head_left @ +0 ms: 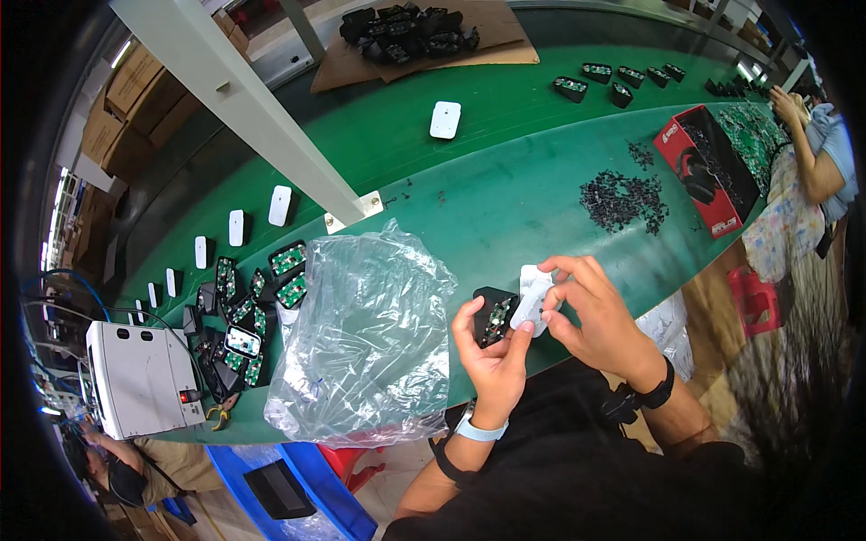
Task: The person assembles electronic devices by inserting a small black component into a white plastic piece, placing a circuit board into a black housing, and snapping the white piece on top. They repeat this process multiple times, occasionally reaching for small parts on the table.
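My left hand [496, 370] grips a black plastic housing [485, 308] with a green circuit board [497, 321] showing on its open side. A white plastic cover [530, 305] is pinched in the fingers of my right hand [591, 311], close beside the housing. The left thumb reaches the lower edge of the cover. Whether cover and housing touch cannot be made out. To the left of my hands lies a crumpled clear plastic bag [361, 343]. Beyond it are heaped several black housings with boards [242, 311].
A metal post [262, 117] stands at the table's far edge. White-faced units [445, 119] sit along the green belt. Small black parts [622, 200] lie spread near a red box [699, 171]. A white machine [144, 379] is at left, a blue bin [320, 478] below. Another person [816, 149] works at right.
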Demonstrator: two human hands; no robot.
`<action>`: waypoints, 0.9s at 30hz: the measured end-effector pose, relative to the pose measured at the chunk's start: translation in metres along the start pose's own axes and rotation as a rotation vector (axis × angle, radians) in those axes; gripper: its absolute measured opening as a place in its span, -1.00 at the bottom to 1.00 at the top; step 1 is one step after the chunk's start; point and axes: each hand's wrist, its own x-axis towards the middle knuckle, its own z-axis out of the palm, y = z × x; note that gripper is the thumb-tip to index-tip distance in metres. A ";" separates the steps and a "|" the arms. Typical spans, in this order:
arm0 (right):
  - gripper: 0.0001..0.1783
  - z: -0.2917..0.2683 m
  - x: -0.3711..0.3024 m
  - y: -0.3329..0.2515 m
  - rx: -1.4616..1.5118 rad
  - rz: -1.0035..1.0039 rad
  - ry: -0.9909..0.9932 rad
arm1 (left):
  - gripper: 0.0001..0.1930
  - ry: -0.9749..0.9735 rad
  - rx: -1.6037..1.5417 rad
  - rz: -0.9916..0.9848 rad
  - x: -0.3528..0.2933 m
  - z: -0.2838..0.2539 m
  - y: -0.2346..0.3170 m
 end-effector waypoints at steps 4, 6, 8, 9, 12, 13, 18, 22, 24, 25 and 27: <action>-0.74 -0.001 0.001 0.001 -0.075 0.018 0.019 | -0.24 0.018 0.058 0.051 -0.002 0.001 -0.003; -0.74 -0.001 -0.001 0.001 -0.104 0.025 0.015 | -0.24 0.008 0.100 0.118 -0.004 0.001 -0.005; -0.74 0.002 -0.001 0.002 -0.139 0.001 0.043 | -0.26 -0.017 0.123 0.138 -0.004 0.000 -0.005; -0.74 0.003 -0.001 0.002 -0.140 0.001 0.042 | -0.26 -0.017 0.122 0.138 -0.004 -0.001 -0.007; -0.75 0.003 -0.001 0.003 -0.133 0.029 0.035 | -0.31 -0.080 0.181 0.266 -0.003 -0.003 -0.014; -0.75 0.002 0.000 0.002 -0.133 0.029 0.035 | -0.31 -0.079 0.180 0.266 -0.003 -0.004 -0.016; -0.75 0.001 0.002 0.004 -0.056 0.044 0.032 | -0.31 -0.080 0.195 0.249 -0.004 -0.003 -0.014; -0.74 0.004 -0.003 0.011 0.526 0.416 0.014 | -0.28 -0.081 0.075 0.160 -0.003 0.000 -0.010; -0.66 0.006 0.000 0.015 0.782 0.549 -0.015 | -0.26 -0.076 0.089 0.136 -0.002 -0.003 -0.008; -0.66 0.007 0.000 0.015 0.785 0.551 -0.014 | -0.25 -0.070 0.101 0.114 -0.001 -0.005 -0.007; -0.65 0.008 0.000 0.015 0.929 0.637 -0.085 | -0.23 -0.072 0.087 0.075 0.001 -0.005 -0.004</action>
